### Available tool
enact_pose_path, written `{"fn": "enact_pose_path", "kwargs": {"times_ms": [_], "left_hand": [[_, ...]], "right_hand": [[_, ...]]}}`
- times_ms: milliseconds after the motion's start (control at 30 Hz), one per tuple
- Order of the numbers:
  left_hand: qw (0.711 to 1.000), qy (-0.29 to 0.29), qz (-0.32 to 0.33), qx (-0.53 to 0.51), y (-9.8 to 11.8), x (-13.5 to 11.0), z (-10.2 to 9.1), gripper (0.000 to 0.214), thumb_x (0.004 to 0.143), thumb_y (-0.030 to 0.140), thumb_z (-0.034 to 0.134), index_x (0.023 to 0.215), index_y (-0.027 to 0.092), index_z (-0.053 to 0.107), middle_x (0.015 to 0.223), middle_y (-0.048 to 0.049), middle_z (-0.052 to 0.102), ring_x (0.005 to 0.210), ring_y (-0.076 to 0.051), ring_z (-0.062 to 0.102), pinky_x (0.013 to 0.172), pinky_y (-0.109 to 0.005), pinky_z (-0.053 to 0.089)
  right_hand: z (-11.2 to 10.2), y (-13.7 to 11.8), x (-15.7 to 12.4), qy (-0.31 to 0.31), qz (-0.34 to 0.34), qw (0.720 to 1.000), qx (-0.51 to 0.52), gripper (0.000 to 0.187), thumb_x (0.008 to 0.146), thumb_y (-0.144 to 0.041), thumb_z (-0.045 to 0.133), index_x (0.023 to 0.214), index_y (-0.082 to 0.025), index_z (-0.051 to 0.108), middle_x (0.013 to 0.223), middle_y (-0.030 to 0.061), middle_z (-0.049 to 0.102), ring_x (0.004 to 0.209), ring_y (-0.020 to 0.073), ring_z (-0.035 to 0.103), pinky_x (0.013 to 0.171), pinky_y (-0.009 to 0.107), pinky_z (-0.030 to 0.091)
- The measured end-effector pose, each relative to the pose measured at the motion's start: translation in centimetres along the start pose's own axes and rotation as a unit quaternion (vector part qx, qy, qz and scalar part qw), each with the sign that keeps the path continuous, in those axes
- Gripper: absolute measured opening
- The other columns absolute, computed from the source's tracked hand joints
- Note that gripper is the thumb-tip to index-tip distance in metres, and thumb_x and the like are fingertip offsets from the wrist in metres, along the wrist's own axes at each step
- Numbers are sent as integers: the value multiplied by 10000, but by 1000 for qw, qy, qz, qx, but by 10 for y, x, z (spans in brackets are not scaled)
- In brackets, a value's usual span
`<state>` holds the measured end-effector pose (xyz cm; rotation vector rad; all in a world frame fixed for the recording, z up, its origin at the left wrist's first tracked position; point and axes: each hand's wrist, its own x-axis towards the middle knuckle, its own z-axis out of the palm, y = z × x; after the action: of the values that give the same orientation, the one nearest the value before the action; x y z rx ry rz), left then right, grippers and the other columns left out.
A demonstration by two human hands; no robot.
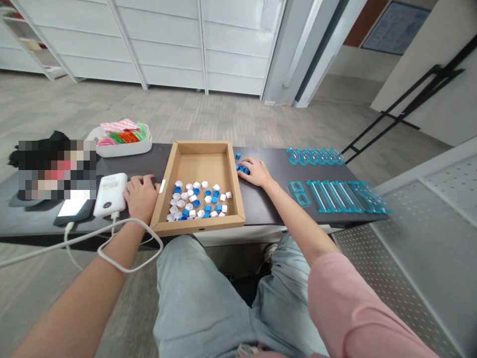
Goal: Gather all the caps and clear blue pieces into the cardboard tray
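Observation:
On the dark tabletop, my left hand (142,196) rests with fingers apart and slightly bent, between a white power bank (111,195) and an open cardboard box (174,164). It holds nothing. Just right of the box, my right hand (256,172) lies over a small cluster of blue hexagonal pieces (243,169), its fingers stretched out and touching them. One more blue piece (238,155) sits apart, behind that hand. Inside the box, white hexagonal pieces (181,204) and blue ones (197,203) are scattered over the near half. My right palm hides part of the cluster.
Clear teal plastic parts (337,196) lie in rows at the right, with a curved row (316,156) behind. A white tray (124,147) of colourful packets stands at back left. Near my left hand are a phone (76,206) and a white cable (126,221) looping over my left forearm.

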<state>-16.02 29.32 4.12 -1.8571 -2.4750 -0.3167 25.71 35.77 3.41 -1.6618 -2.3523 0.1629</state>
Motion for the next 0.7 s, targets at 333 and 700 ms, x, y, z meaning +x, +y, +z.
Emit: {"fn": "enact_pose_path", "kwargs": {"times_ms": [333, 700], "left_hand": [[1000, 20, 4, -10, 1, -1, 1, 520, 1123, 305, 465, 1564, 129, 676, 1605, -277, 575, 1491, -441, 550, 1220, -576, 476], [1000, 13, 9, -25, 1, 0, -1, 555, 1117, 354, 450, 1569, 113, 663, 1605, -311, 565, 1499, -464, 527, 1232, -600, 453]], "right_hand": [[1, -25, -46, 37, 12, 999, -18, 430, 1081, -538, 749, 1359, -212, 786, 1457, 167, 749, 1329, 374, 646, 1148, 485, 474], [5, -26, -46, 74, 71, 995, -6, 352, 1022, -481, 739, 1251, -214, 746, 1338, 164, 796, 1284, 378, 676, 966, 446, 552]]}}
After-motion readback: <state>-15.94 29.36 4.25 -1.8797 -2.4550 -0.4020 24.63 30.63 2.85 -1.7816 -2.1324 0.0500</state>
